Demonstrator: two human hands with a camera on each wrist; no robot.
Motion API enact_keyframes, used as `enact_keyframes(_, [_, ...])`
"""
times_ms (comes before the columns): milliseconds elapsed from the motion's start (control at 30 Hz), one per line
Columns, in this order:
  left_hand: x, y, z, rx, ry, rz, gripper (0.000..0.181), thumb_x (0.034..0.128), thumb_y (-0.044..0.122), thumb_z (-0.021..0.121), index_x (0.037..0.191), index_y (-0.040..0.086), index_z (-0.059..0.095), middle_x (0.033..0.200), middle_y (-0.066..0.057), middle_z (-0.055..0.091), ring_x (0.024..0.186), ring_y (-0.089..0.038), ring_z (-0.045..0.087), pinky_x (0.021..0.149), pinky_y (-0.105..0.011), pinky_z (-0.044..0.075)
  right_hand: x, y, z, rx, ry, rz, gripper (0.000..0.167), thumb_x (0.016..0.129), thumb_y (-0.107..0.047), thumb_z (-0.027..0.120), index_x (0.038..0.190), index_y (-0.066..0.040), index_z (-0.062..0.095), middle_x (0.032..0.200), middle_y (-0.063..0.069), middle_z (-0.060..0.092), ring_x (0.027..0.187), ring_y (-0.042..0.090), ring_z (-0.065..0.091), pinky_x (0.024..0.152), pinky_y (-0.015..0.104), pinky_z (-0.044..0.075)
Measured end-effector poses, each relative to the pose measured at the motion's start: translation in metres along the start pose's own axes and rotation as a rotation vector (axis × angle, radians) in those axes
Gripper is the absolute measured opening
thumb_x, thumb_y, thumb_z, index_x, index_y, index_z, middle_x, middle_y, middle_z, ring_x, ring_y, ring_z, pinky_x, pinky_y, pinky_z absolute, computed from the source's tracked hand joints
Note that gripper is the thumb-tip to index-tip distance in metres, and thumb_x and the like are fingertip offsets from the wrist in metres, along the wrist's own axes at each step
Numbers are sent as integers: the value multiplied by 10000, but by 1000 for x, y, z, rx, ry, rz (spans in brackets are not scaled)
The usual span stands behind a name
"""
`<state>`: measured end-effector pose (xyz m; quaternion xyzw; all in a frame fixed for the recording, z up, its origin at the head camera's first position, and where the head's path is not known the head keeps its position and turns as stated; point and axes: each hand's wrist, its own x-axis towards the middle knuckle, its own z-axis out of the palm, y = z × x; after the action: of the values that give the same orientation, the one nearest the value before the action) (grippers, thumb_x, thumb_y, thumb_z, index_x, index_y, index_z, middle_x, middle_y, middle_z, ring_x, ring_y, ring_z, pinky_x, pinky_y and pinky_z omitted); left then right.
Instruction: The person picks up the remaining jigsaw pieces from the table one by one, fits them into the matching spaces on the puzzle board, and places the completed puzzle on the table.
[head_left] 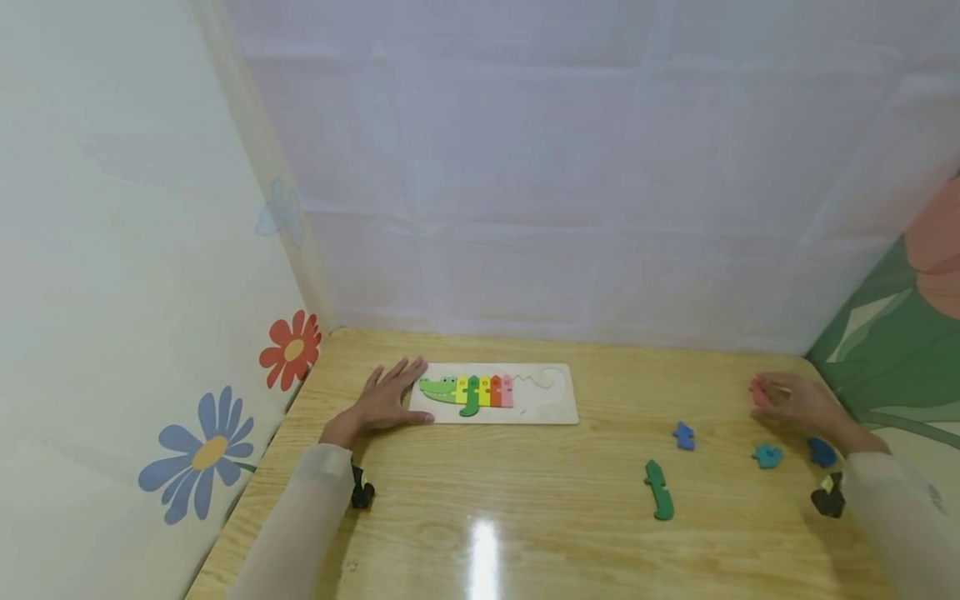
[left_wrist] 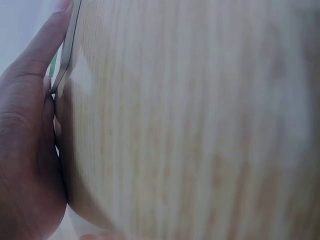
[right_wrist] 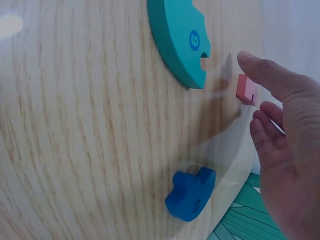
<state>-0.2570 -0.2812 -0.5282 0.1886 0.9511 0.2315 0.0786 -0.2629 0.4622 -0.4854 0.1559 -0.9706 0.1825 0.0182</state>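
My left hand (head_left: 386, 398) rests at the left end of a pale wooden puzzle board (head_left: 546, 408), fingers spread straight, thumb near the front corner. In the left wrist view, a straight digit of the left hand (left_wrist: 27, 115) lies along the board's edge (left_wrist: 67, 47). A crocodile head (head_left: 437, 390) and several coloured body pieces (head_left: 484, 390) sit in the board. At the far right, my right hand (head_left: 806, 406) pinches a pink puzzle piece (head_left: 759, 392). In the right wrist view, that pink piece (right_wrist: 246, 90) shows between thumb and curled fingers; the index finger is hidden.
Loose on the wooden table (head_left: 525, 475) lie a blue piece (head_left: 684, 436), a green leg piece (head_left: 659, 490), a teal piece (head_left: 767, 456) and a dark blue piece (head_left: 822, 452). A white cloth wall (head_left: 480, 275) stands behind, with patterned walls on both sides.
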Motion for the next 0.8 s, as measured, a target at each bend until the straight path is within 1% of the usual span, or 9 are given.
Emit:
enact_keyframes(100, [0, 2, -2, 14, -4, -5, 1154, 855, 699, 753, 1683, 62, 263, 1758, -158, 205, 1623, -439, 111, 1248, -706, 8, -2, 0, 1, 12, -19, 27, 721, 857, -300, 897, 1345, 150, 615, 1311, 425, 609, 1075, 574, 664, 857, 612, 562])
enact_keyframes(133, [0, 3, -3, 21, -5, -4, 1146, 859, 688, 758, 1681, 60, 266, 1755, -161, 210, 1621, -442, 119, 1246, -711, 19, -2, 0, 1, 22, -25, 38, 727, 865, -302, 893, 1356, 151, 607, 1326, 425, 599, 1094, 582, 656, 863, 590, 568])
enact_keyframes(167, [0, 3, -3, 26, -9, -8, 1139, 864, 680, 758, 1684, 67, 260, 1759, -152, 204, 1624, -432, 115, 1251, -703, 17, -2, 0, 1, 32, -31, 45, 731, 871, -301, 890, 1363, 155, 600, 1336, 427, 592, 1110, 589, 648, 859, 547, 580])
enact_keyframes(233, [0, 4, -3, 37, -13, -11, 1128, 873, 666, 758, 1686, 68, 256, 1760, -148, 201, 1626, -428, 117, 1252, -702, 24, -3, 0, 1, 53, -39, 57, 733, 881, -292, 884, 1372, 163, 587, 1349, 430, 582, 1136, 597, 637, 837, 395, 586])
enact_keyframes(333, [1, 4, -3, 40, -16, -15, 1117, 878, 646, 763, 1686, 66, 254, 1762, -146, 196, 1627, -423, 115, 1254, -698, 20, -3, 1, 2, 84, -45, 66, 728, 889, -269, 881, 1374, 178, 575, 1344, 430, 586, 1135, 589, 648, 774, 192, 508])
enact_keyframes(400, [1, 4, -3, 38, -20, -20, 1116, 879, 640, 766, 1688, 73, 249, 1764, -138, 190, 1631, -415, 106, 1258, -691, 11, -3, 1, 2, 96, -48, 75, 727, 890, -258, 880, 1372, 188, 568, 1334, 429, 593, 1130, 582, 656, 755, 127, 466])
enact_keyframes(600, [0, 3, -3, 28, -14, -18, 1107, 877, 620, 780, 1686, 73, 260, 1762, -137, 198, 1631, -415, 105, 1259, -689, 5, -1, 2, 6, 86, -25, 79, 693, 884, -221, 881, 1352, 191, 580, 1304, 419, 616, 1119, 571, 664, 766, 135, 459])
enact_keyframes(700, [-1, 5, -4, 25, -13, -17, 1115, 871, 634, 777, 1682, 63, 268, 1759, -146, 204, 1627, -424, 113, 1256, -694, 10, -1, 1, 8, 99, -4, 60, 641, 878, -164, 877, 1324, 198, 594, 1265, 409, 644, 1098, 568, 668, 764, 107, 439])
enact_keyframes(800, [-1, 5, -5, 30, -20, -22, 1129, 866, 662, 764, 1685, 68, 261, 1762, -143, 196, 1629, -421, 110, 1258, -690, 11, -1, 0, 10, 122, 16, 36, 580, 868, -99, 871, 1288, 206, 613, 1191, 382, 690, 1037, 528, 701, 752, 67, 423])
